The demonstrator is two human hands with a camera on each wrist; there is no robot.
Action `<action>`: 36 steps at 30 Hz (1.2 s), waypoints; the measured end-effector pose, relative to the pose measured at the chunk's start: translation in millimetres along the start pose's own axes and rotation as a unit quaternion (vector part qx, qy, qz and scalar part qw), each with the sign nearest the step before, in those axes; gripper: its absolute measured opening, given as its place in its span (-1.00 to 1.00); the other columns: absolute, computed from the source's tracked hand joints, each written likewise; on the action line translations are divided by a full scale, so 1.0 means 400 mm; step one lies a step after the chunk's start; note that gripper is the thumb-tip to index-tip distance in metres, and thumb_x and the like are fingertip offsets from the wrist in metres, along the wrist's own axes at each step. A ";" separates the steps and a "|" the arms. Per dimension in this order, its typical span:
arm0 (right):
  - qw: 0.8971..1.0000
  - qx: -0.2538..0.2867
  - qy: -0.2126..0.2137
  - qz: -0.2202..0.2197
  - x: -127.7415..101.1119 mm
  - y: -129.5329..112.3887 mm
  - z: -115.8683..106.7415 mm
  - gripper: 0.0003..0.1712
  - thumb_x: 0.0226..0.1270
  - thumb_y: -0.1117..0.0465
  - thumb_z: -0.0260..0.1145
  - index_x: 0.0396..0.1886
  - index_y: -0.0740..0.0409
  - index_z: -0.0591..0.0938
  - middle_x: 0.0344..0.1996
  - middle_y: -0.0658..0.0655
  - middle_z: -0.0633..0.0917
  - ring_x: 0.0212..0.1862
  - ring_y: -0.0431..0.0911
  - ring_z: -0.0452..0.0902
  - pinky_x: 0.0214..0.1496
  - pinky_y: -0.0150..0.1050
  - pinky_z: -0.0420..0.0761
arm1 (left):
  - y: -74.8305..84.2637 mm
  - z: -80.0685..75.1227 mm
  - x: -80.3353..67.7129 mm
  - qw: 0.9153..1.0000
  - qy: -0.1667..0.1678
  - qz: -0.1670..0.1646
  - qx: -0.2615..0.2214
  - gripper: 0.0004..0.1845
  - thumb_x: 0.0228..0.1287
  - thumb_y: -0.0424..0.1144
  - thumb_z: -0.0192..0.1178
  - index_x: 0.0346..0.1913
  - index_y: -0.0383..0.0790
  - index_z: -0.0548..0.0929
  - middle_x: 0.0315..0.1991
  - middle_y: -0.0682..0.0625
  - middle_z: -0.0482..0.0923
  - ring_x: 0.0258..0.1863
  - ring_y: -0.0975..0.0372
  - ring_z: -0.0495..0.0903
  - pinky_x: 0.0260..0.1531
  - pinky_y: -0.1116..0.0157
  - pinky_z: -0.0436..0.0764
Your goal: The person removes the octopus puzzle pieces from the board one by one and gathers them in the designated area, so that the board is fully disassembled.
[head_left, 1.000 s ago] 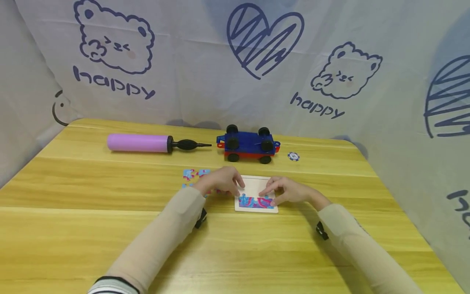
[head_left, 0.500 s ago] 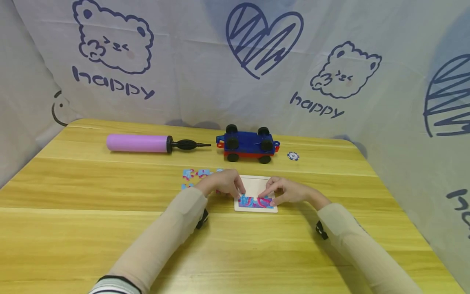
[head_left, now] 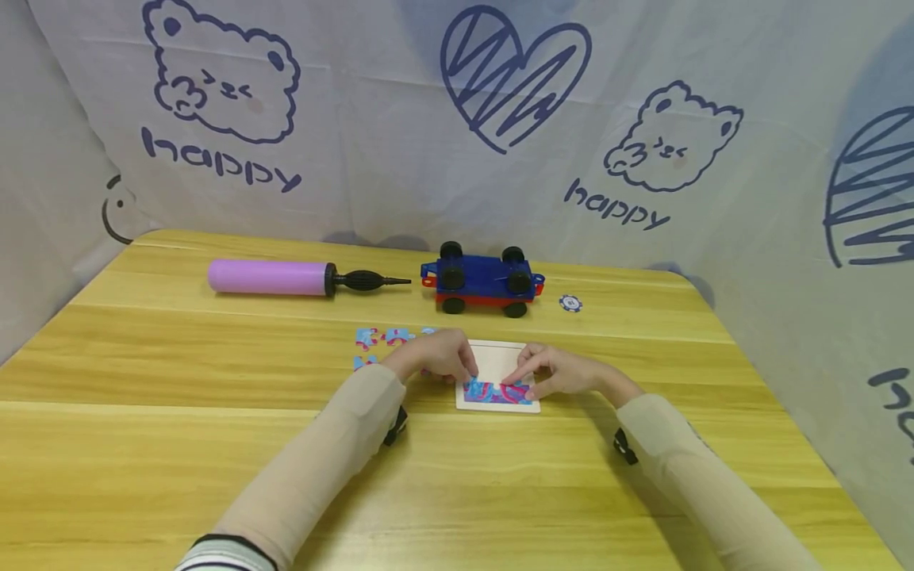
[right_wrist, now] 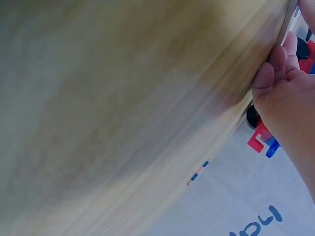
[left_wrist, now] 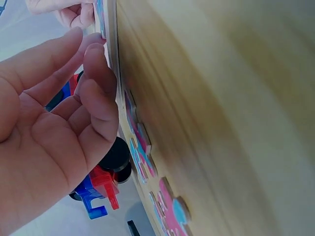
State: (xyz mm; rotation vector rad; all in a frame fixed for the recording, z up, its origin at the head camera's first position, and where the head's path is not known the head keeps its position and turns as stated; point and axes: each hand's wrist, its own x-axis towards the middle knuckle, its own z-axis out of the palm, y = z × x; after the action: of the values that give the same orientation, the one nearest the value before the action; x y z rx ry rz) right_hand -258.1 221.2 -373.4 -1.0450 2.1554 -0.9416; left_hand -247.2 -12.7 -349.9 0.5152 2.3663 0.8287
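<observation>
A white puzzle tray (head_left: pixel 500 354) lies on the wooden table (head_left: pixel 214 444), with a row of blue and pink pieces (head_left: pixel 493 392) fitted along its near edge. My left hand (head_left: pixel 464 371) rests its fingertips on the tray's left part, fingers loosely bent. In the left wrist view the fingers (left_wrist: pixel 96 64) touch the tray's edge (left_wrist: pixel 112 44). My right hand (head_left: pixel 520 383) presses its fingertips on the fitted pieces from the right. In the right wrist view the fingers (right_wrist: pixel 275 69) lie against the tray's edge (right_wrist: pixel 287 22). Loose puzzle pieces (head_left: pixel 374 341) sit left of the tray, and they also show in the left wrist view (left_wrist: pixel 140 150).
A blue and red toy car chassis (head_left: pixel 481 281) stands behind the tray. A purple hand pump (head_left: pixel 274 277) lies at the back left. A small blue and white chip (head_left: pixel 570 303) is right of the car. A printed cloth backdrop (head_left: pixel 457 119) surrounds the table.
My left hand has edged slightly right onto the tray, uncovering a loose piece behind it. The right hand has barely moved.
</observation>
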 end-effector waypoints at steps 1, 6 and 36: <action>1.000 0.000 0.000 0.001 0.000 0.000 0.000 -0.65 0.10 0.38 0.27 -0.06 0.36 0.57 -0.33 0.14 0.34 -0.26 0.01 0.20 -0.26 -0.29 0.26 | 0.001 0.000 0.000 1.000 0.000 0.000 -0.001 -0.91 0.12 -0.42 0.18 -0.32 -0.29 0.67 -0.68 0.01 0.41 -0.72 0.27 0.28 -0.71 0.44 0.29; 1.000 -0.001 -0.002 0.001 0.001 0.000 0.002 -0.65 0.09 0.40 0.28 -0.06 0.36 0.57 -0.33 0.15 0.34 -0.26 0.00 0.20 -0.26 -0.30 0.26 | 0.003 0.000 0.000 1.000 0.002 0.008 0.001 -0.92 0.12 -0.43 0.17 -0.35 -0.31 0.66 -0.69 0.01 0.41 -0.72 0.29 0.28 -0.70 0.45 0.29; 1.000 0.004 0.003 0.015 -0.001 -0.006 0.003 -0.64 0.09 0.40 0.28 -0.05 0.35 0.57 -0.30 0.15 0.36 -0.26 0.00 0.21 -0.26 -0.29 0.28 | 0.005 -0.004 -0.001 1.000 0.022 0.022 0.006 -0.94 0.12 -0.41 0.19 -0.39 -0.29 0.66 -0.65 0.00 0.47 -0.68 0.27 0.34 -0.67 0.44 0.33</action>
State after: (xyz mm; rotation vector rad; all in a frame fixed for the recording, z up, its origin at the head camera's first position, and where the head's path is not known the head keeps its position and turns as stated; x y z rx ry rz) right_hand -256.0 220.0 -372.0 -1.0038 2.1656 -0.9401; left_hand -247.6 -12.0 -347.5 0.5622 2.4078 0.8550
